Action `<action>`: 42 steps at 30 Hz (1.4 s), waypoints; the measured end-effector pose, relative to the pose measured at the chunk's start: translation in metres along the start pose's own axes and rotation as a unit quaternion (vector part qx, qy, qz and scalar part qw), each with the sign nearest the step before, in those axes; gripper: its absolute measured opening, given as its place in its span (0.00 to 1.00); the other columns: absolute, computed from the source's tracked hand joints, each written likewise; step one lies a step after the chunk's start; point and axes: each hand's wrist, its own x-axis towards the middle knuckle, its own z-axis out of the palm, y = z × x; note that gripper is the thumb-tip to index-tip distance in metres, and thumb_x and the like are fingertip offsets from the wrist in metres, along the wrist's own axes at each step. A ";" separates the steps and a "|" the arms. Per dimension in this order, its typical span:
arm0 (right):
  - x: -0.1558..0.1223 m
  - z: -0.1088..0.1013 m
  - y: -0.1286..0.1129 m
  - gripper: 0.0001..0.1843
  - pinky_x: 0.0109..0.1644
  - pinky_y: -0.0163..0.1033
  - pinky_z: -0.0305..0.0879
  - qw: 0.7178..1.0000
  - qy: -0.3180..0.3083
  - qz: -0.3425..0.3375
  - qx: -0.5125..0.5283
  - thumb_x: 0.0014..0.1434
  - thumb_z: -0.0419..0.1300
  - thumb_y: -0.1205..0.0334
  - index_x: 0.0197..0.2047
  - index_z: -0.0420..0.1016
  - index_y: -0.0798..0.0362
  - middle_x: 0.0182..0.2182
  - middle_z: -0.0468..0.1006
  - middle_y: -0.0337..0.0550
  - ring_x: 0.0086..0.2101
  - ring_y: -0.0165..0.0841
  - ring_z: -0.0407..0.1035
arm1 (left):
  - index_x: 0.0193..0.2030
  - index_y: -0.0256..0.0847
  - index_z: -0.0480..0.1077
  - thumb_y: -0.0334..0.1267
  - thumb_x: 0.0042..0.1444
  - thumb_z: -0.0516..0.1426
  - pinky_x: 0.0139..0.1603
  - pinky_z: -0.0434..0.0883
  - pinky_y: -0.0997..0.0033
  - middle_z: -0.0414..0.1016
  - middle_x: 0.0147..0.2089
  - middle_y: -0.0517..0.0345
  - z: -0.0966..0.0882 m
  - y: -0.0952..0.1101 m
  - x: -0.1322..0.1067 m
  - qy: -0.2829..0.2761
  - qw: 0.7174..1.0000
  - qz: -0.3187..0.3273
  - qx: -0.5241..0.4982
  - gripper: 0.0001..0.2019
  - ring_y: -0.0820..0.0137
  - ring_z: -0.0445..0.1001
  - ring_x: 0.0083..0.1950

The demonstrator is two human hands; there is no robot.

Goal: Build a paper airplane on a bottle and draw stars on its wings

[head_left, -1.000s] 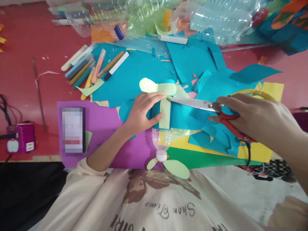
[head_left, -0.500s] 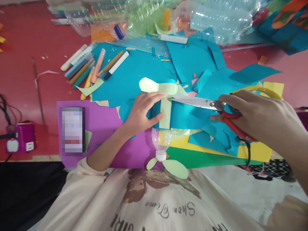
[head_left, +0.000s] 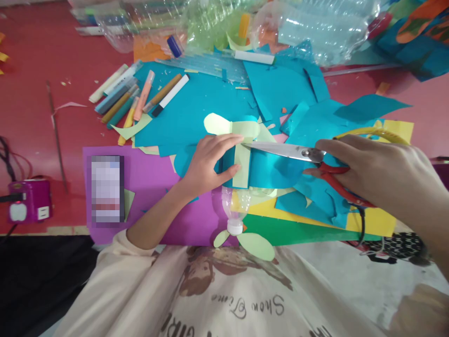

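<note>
A clear plastic bottle [head_left: 235,203] with a white cap [head_left: 235,227] lies with its neck toward me, its body wrapped in blue paper [head_left: 270,168]. Down the wrap runs a pale green paper strip [head_left: 241,166], with rounded pale green paper pieces [head_left: 218,124] at its far end. My left hand [head_left: 210,161] grips the wrapped bottle from the left, thumb and fingers curved over it beside the strip. My right hand [head_left: 379,171] holds scissors [head_left: 293,150] by their red handles. Their blades look closed, with the tip on or just above the strip near my left fingertips.
Pale green oval paper pieces [head_left: 257,246] flank the cap. A phone [head_left: 105,189] rests on purple paper [head_left: 154,164] at left. Several markers [head_left: 119,96] and blue paper scraps [head_left: 206,93] lie beyond. Clear bottles [head_left: 315,28] line the back. A purple power adapter [head_left: 30,201] sits far left.
The scissors and my right hand have shifted slightly left, bringing the tip closer to my left fingertips. My left hand stays in place on the wrapped bottle.
</note>
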 end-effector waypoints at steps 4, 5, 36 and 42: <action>0.000 -0.001 -0.001 0.21 0.23 0.34 0.46 1.000 0.004 0.005 -0.011 0.66 0.48 0.44 0.37 0.76 0.48 0.23 0.76 0.37 0.18 0.30 0.59 | 0.61 0.46 0.63 0.50 0.67 0.50 0.61 0.64 0.57 0.73 0.61 0.51 -0.001 0.000 0.000 -0.005 1.000 -0.004 -0.003 0.20 0.59 0.71 0.61; 0.000 -0.002 -0.002 0.21 0.23 0.34 0.45 1.000 0.008 0.004 -0.018 0.66 0.48 0.45 0.36 0.75 0.48 0.22 0.75 0.37 0.18 0.29 0.58 | 0.61 0.46 0.63 0.50 0.67 0.50 0.61 0.64 0.57 0.72 0.61 0.51 -0.001 0.000 0.000 -0.007 1.000 -0.005 -0.004 0.20 0.59 0.71 0.61; 0.009 -0.010 -0.004 0.23 0.20 0.37 0.43 0.999 -0.002 -0.030 0.025 0.68 0.45 0.47 0.41 0.76 0.52 0.24 0.77 0.42 0.18 0.32 0.59 | 0.61 0.44 0.63 0.47 0.67 0.51 0.61 0.64 0.61 0.72 0.61 0.51 -0.001 0.001 0.001 -0.002 1.000 0.009 -0.019 0.19 0.63 0.70 0.62; 0.006 -0.007 0.001 0.24 0.21 0.37 0.50 0.998 -0.006 -0.022 0.055 0.67 0.46 0.43 0.40 0.75 0.52 0.27 0.78 0.46 0.22 0.34 0.67 | 0.58 0.44 0.65 0.45 0.67 0.52 0.57 0.69 0.62 0.75 0.57 0.53 -0.003 0.005 -0.001 0.061 0.997 0.038 -0.027 0.16 0.64 0.74 0.57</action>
